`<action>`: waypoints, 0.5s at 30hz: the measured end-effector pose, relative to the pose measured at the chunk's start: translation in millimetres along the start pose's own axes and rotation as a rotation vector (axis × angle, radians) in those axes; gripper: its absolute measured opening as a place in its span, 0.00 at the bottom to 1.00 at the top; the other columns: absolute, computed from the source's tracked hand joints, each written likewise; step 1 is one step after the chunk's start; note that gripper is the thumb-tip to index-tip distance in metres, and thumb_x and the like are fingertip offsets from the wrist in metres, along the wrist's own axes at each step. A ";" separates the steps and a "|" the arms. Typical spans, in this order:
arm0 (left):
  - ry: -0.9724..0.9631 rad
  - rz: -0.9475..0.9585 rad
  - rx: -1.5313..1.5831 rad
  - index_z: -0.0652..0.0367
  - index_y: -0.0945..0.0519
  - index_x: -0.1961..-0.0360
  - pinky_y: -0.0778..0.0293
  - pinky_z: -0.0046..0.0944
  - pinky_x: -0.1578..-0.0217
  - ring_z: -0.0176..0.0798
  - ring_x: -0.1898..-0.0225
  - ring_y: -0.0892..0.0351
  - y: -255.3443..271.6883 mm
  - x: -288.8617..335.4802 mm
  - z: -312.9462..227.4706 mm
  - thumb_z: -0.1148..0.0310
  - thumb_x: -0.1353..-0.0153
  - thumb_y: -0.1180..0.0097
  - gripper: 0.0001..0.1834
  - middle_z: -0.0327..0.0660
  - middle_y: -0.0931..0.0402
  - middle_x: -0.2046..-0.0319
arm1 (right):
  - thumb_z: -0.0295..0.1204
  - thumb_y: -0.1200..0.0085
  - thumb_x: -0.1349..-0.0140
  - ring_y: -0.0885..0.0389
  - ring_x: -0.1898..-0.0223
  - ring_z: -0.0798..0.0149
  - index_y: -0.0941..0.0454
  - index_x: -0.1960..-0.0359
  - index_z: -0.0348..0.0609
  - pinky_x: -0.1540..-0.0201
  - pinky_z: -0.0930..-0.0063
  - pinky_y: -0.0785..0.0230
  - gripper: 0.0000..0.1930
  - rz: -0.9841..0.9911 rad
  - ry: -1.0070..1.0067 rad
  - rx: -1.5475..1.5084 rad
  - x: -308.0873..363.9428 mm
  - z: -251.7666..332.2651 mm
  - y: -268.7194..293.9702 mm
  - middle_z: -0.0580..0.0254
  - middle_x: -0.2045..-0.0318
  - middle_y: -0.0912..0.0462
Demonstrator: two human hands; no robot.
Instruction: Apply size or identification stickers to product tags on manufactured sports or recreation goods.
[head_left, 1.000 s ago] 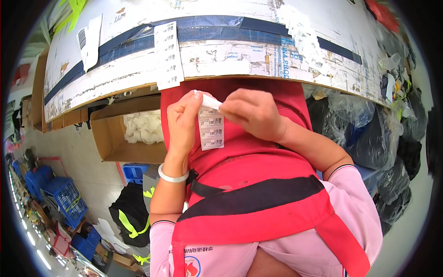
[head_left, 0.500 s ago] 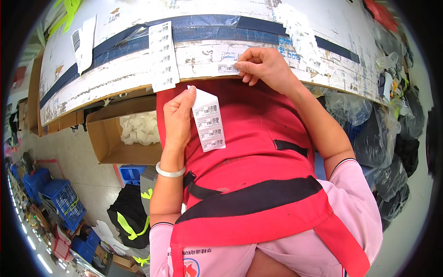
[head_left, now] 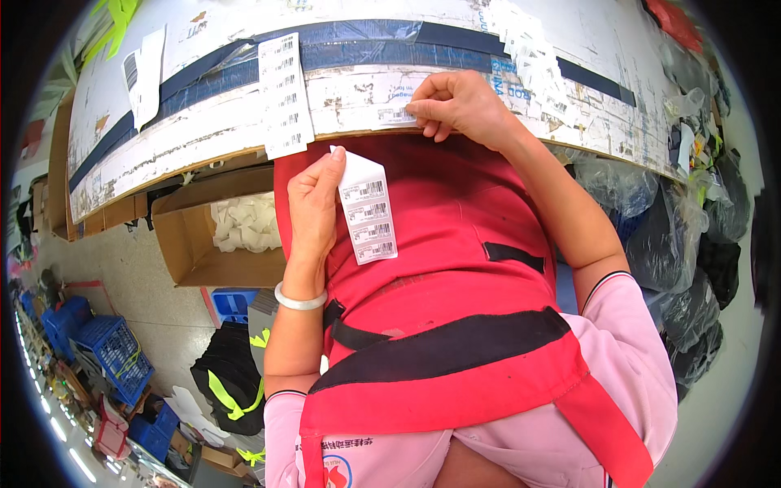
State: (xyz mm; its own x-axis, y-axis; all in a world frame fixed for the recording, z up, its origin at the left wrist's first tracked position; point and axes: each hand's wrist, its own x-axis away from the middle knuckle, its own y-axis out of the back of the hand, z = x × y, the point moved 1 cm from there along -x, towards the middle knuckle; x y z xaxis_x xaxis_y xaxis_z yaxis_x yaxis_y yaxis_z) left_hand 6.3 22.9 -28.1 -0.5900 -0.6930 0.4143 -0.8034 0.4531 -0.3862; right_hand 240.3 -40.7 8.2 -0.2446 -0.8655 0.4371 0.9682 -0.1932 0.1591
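Note:
A short strip of white barcode labels (head_left: 370, 215) hangs from my left hand (head_left: 316, 199), its top pinched between thumb and fingers in front of my red apron. My right hand (head_left: 462, 106) is over the near edge of the worn white tabletop (head_left: 220, 134). Its thumb and forefinger are pinched at the right end of a small barcode label (head_left: 394, 116) lying along that edge. Whether this label is stuck down cannot be made out. Left of it, a longer label strip (head_left: 285, 93) lies across dark blue tape and slightly overhangs the edge.
A heap of white label pieces (head_left: 533, 61) lies at the table's back right, another white strip (head_left: 146, 85) at its left. Below the table, a cardboard box (head_left: 181, 236) holds white paper scraps. Bagged goods (head_left: 647, 236) crowd the right; a blue crate (head_left: 118, 354) stands on the left.
My right hand has shifted slightly away from me and to the left, still pinched at the label. My left hand and its strip are almost unmoved.

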 end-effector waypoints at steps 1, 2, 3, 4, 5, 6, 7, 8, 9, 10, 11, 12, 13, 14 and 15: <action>0.001 0.000 0.000 0.64 0.17 0.69 0.34 0.24 0.71 0.21 0.73 0.30 0.5 -0.1 0.6 0.65 0.32 0.47 0.14 0.33 0.22 0.74 | 0.31 0.42 0.38 0.22 0.77 0.75 0.22 0.67 0.36 0.76 0.84 0.28 0.09 0.000 -0.005 -0.001 -0.3 -0.1 0.1 0.64 0.76 0.20; 0.000 -0.003 -0.002 0.64 0.17 0.68 0.34 0.24 0.71 0.21 0.73 0.29 0.9 -0.3 1.4 0.65 0.33 0.47 0.14 0.33 0.22 0.74 | 0.30 0.42 0.39 0.22 0.78 0.75 0.22 0.67 0.36 0.76 0.84 0.28 0.09 0.000 -0.009 -0.001 -0.3 0.0 0.0 0.64 0.76 0.20; -0.001 -0.004 -0.003 0.64 0.17 0.68 0.34 0.24 0.71 0.21 0.74 0.29 1.1 -0.5 2.0 0.65 0.33 0.47 0.14 0.33 0.22 0.74 | 0.30 0.42 0.39 0.22 0.78 0.75 0.22 0.67 0.36 0.76 0.84 0.28 0.09 -0.001 -0.010 -0.002 -0.1 0.5 -0.4 0.64 0.76 0.20; 0.000 -0.004 -0.003 0.64 0.17 0.68 0.34 0.24 0.71 0.21 0.74 0.29 0.6 -0.1 1.8 0.65 0.33 0.47 0.14 0.33 0.22 0.74 | 0.30 0.41 0.39 0.22 0.78 0.75 0.22 0.67 0.36 0.77 0.83 0.27 0.09 -0.005 -0.014 0.004 0.0 1.4 -1.1 0.64 0.76 0.20; 0.003 -0.012 -0.010 0.64 0.17 0.68 0.34 0.24 0.72 0.21 0.74 0.29 -0.2 0.4 1.1 0.65 0.33 0.47 0.14 0.33 0.22 0.74 | 0.30 0.41 0.39 0.22 0.78 0.75 0.22 0.67 0.36 0.77 0.83 0.27 0.09 -0.010 -0.018 0.010 0.0 1.7 -1.5 0.64 0.77 0.20; 0.006 -0.019 -0.016 0.64 0.17 0.69 0.34 0.24 0.72 0.21 0.74 0.29 -0.9 0.7 0.3 0.65 0.33 0.47 0.14 0.32 0.22 0.74 | 0.30 0.41 0.39 0.22 0.78 0.75 0.22 0.67 0.36 0.77 0.83 0.27 0.09 -0.011 -0.018 0.010 0.0 1.5 -1.4 0.64 0.77 0.20; 0.006 -0.018 -0.016 0.64 0.17 0.69 0.34 0.24 0.72 0.21 0.74 0.29 0.1 0.4 1.1 0.65 0.33 0.47 0.14 0.32 0.22 0.74 | 0.30 0.41 0.39 0.22 0.78 0.75 0.22 0.67 0.36 0.77 0.83 0.27 0.09 -0.009 -0.017 0.015 -0.4 1.0 -1.2 0.64 0.77 0.20; -0.002 -0.004 -0.015 0.64 0.17 0.67 0.31 0.25 0.71 0.24 0.74 0.26 2.2 -0.5 2.7 0.65 0.33 0.47 0.13 0.35 0.20 0.73 | 0.30 0.41 0.39 0.22 0.78 0.75 0.22 0.68 0.35 0.77 0.83 0.27 0.09 -0.007 -0.016 0.019 -0.8 0.8 -0.9 0.64 0.77 0.20; -0.009 0.010 -0.013 0.65 0.18 0.66 0.28 0.26 0.71 0.26 0.73 0.23 3.9 -1.1 3.9 0.64 0.33 0.47 0.13 0.38 0.19 0.72 | 0.30 0.41 0.39 0.22 0.78 0.75 0.22 0.68 0.35 0.77 0.83 0.27 0.09 -0.008 -0.016 0.019 -1.2 0.8 -0.9 0.64 0.77 0.20; -0.009 0.010 -0.013 0.65 0.18 0.66 0.28 0.26 0.71 0.26 0.73 0.23 4.8 -1.3 4.1 0.64 0.33 0.47 0.13 0.38 0.19 0.72 | 0.30 0.41 0.39 0.22 0.78 0.75 0.22 0.68 0.35 0.77 0.83 0.27 0.09 -0.004 -0.013 0.024 -1.6 0.8 -0.9 0.65 0.77 0.20; -0.008 0.015 -0.016 0.65 0.18 0.66 0.28 0.26 0.71 0.26 0.73 0.23 5.5 -1.4 4.2 0.64 0.33 0.47 0.13 0.38 0.19 0.72 | 0.30 0.41 0.39 0.22 0.78 0.75 0.22 0.68 0.35 0.78 0.83 0.27 0.09 0.000 -0.009 0.030 -2.0 0.9 -1.1 0.65 0.77 0.20; -0.006 0.022 -0.018 0.65 0.17 0.66 0.28 0.26 0.71 0.26 0.73 0.23 5.1 -1.5 4.0 0.64 0.33 0.47 0.13 0.38 0.19 0.72 | 0.30 0.41 0.39 0.22 0.78 0.75 0.22 0.68 0.35 0.78 0.83 0.27 0.09 -0.001 -0.010 0.030 -2.1 0.8 -1.1 0.65 0.77 0.20; -0.005 0.023 -0.018 0.65 0.17 0.66 0.28 0.26 0.71 0.26 0.73 0.23 3.6 -1.1 3.4 0.64 0.33 0.47 0.13 0.38 0.19 0.72 | 0.30 0.41 0.39 0.22 0.78 0.75 0.22 0.68 0.35 0.78 0.83 0.27 0.09 -0.003 -0.010 0.032 -2.3 0.9 -1.1 0.65 0.77 0.21; 0.003 0.003 -0.016 0.64 0.18 0.67 0.31 0.25 0.71 0.24 0.74 0.26 1.0 -0.4 2.0 0.65 0.33 0.47 0.13 0.35 0.20 0.73 | 0.30 0.41 0.39 0.22 0.78 0.75 0.22 0.68 0.35 0.78 0.83 0.27 0.09 -0.006 -0.009 0.033 -2.6 0.9 -1.3 0.65 0.77 0.21; 0.010 -0.017 -0.015 0.64 0.18 0.69 0.35 0.24 0.72 0.21 0.74 0.30 -0.8 0.1 1.0 0.65 0.33 0.47 0.14 0.32 0.22 0.74 | 0.30 0.41 0.39 0.22 0.78 0.75 0.22 0.68 0.35 0.78 0.83 0.27 0.09 -0.006 -0.011 0.033 -2.9 0.4 -1.4 0.65 0.77 0.21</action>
State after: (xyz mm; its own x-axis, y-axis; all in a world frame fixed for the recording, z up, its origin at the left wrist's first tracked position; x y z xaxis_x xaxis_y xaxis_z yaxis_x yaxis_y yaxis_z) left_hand 7.0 21.9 -28.5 -0.5773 -0.6947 0.4291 -0.8142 0.4500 -0.3669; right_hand 239.7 -37.8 7.1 -0.2515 -0.8594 0.4452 0.9643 -0.1834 0.1909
